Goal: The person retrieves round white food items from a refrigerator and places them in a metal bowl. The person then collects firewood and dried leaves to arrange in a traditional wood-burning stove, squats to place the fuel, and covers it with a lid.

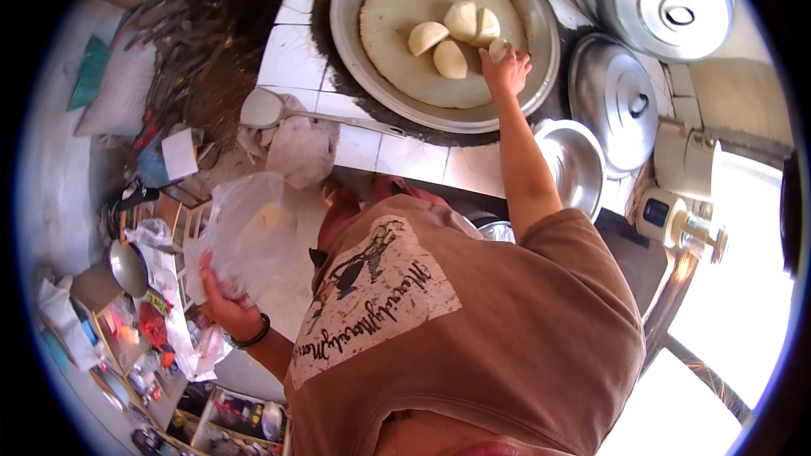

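Note:
My right hand reaches over a large metal pan and grips a pale steamed bun at the right of a small group. Beside it, several more smooth whitish buns rest on a round beige sheet that lines the pan; whether it is cloth or dough I cannot tell. Down at the left, my left hand has its fingers closed on a clear plastic bag, which hangs puffed out. Something yellowish shows dimly through the bag. A dark bracelet circles my left wrist.
The pan sits in a white-tiled stove top. A long-handled ladle and a greyish cloth lie at its front edge. Metal lids and a steel basin stand at right. Firewood and cluttered shelves occupy the left.

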Demonstrator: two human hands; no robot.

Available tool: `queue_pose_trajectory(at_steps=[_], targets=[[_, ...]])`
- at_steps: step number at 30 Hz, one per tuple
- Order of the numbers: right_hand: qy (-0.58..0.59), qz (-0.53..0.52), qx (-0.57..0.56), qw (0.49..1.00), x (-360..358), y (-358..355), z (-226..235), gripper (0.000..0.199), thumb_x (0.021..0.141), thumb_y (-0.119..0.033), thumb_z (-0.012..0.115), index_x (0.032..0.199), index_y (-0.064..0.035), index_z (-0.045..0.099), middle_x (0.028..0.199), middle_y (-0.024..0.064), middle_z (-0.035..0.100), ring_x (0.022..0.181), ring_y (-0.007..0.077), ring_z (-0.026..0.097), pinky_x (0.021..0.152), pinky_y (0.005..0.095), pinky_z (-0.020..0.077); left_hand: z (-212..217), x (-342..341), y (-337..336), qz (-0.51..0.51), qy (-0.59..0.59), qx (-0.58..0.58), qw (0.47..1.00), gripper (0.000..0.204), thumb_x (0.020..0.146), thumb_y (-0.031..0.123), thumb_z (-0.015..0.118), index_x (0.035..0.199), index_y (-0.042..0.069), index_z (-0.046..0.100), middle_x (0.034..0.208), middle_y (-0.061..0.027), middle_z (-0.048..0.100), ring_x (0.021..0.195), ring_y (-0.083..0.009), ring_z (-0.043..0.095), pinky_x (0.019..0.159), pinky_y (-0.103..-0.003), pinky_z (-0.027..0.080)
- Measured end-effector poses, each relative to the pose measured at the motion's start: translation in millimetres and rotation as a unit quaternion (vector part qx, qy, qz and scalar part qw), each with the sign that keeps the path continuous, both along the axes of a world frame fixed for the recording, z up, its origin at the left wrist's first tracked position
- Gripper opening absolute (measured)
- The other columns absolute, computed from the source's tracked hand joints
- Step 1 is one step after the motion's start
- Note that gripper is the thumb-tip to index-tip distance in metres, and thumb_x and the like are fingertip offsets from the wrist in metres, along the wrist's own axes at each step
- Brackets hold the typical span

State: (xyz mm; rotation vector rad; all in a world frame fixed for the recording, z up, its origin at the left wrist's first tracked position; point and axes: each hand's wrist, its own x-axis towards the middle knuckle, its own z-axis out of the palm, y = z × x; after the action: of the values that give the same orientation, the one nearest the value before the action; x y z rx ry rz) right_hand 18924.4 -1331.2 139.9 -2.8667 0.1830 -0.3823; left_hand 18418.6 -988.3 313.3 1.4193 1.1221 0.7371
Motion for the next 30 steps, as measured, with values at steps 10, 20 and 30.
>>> queue_pose_trajectory(at_steps=[10, 20, 30], targets=[[0.121, 0.656, 0.375, 0.644, -193.7, 179.2, 142.6, 0.023, 0.078, 0.000, 0.066, 0.101, -0.0003, 0.067, 0.111, 0.0132, 0.069, 0.097, 0.0258, 0.068, 0.080, 0.0366, 0.0542, -1.5, 7.6, -26.0, 0.010, -0.120, -0.113, 0.986, 0.037, 0.105, 0.018, 0.042, 0.128, -0.005, 0.059, 0.106, -0.0039, 0.064, 0.067, -0.0041, 0.044, 0.069, -0.021, 0.043], [0.326, 0.796, -0.075, 0.505, -312.8, 264.7, 52.0, 0.045, 0.070, -0.034, 0.079, 0.103, -0.0048, 0.068, 0.095, 0.0152, 0.070, 0.092, 0.0325, 0.070, 0.074, 0.0438, 0.0558, 14.8, 11.3, -28.7, -0.232, 0.102, 0.296, 0.921, 0.033, 0.101, 0.019, 0.049, 0.112, -0.006, 0.066, 0.110, -0.0160, 0.068, 0.094, -0.0201, 0.061, 0.087, -0.034, 0.045], [0.554, 0.645, 0.125, 0.511, -296.2, 240.6, 63.5, 0.058, 0.080, -0.037, 0.076, 0.127, -0.0054, 0.062, 0.111, 0.0186, 0.070, 0.097, 0.0340, 0.068, 0.084, 0.0402, 0.0536, 1.3, 15.3, -23.9, -0.012, -0.025, -0.123, 0.992, 0.029, 0.103, 0.022, 0.052, 0.117, 0.002, 0.068, 0.069, 0.0102, 0.044, 0.049, 0.0021, 0.026, 0.042, -0.019, 0.015]])
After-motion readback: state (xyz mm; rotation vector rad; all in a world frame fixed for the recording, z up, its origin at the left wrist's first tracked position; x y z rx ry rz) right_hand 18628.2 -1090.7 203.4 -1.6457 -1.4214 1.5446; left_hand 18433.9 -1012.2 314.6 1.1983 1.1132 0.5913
